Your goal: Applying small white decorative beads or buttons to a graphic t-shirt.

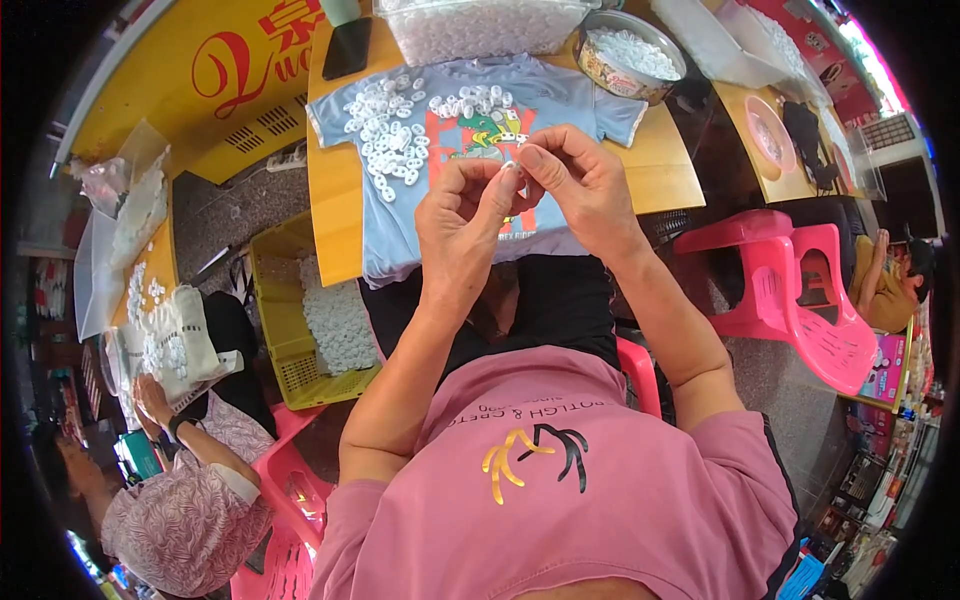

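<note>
Over the table's near edge, my left hand (460,220) and my right hand (585,190) meet fingertip to fingertip. Both pinch a small white plastic piece (510,167), mostly hidden by the thumbs; whether it is one part or two I cannot tell. Beneath them a blue-grey T-shirt (395,225) with a colourful print lies spread on the wooden table (655,165). On its left side lies a loose pile of white oval plastic pieces with holes (390,145). A smaller cluster of similar white pieces (470,101) sits farther back, left of my right hand.
At the back stand a clear tub (480,35) and a round container (630,75) of white pieces, near a black phone (347,50). A yellow crate (290,375) of pieces is at lower left. Two people sit at side tables; a pink chair (800,290) stands right.
</note>
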The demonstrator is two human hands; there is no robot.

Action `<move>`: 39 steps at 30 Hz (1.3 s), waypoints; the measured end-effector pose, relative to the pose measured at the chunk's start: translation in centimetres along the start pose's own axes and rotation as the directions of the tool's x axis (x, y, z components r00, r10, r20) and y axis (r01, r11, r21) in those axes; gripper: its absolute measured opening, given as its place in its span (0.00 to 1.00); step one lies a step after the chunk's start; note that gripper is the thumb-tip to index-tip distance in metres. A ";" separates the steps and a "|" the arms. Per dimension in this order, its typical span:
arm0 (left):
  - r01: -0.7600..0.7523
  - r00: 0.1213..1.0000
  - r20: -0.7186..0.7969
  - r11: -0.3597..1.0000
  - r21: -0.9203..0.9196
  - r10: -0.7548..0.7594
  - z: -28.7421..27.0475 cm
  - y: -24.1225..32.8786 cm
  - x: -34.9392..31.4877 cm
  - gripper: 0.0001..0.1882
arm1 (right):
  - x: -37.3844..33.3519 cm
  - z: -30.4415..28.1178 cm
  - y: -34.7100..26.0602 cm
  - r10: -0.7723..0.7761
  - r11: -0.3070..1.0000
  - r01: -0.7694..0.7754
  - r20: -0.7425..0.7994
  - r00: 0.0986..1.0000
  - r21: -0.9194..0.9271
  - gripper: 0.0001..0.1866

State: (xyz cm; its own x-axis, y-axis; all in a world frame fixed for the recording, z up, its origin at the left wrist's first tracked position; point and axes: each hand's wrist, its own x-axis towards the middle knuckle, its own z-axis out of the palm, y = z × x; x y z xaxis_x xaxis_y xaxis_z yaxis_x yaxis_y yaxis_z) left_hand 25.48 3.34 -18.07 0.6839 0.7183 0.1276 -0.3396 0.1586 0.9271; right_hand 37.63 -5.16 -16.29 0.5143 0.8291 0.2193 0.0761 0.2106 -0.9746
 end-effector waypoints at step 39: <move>0.061 0.998 -0.004 0.990 -0.130 -0.062 0.5 0.9 -0.3 0.08 | -0.1 -0.4 0.3 0.189 0.906 -0.231 0.149 0.970 0.354 0.13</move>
State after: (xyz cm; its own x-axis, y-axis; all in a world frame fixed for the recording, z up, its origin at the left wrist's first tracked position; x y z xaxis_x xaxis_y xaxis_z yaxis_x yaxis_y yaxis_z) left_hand 25.30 2.94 -17.13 0.7009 0.7100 0.0683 -0.3783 0.2888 0.8795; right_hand 37.92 -5.40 -16.59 0.3858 0.9219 0.0350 -0.3525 0.1824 -0.9179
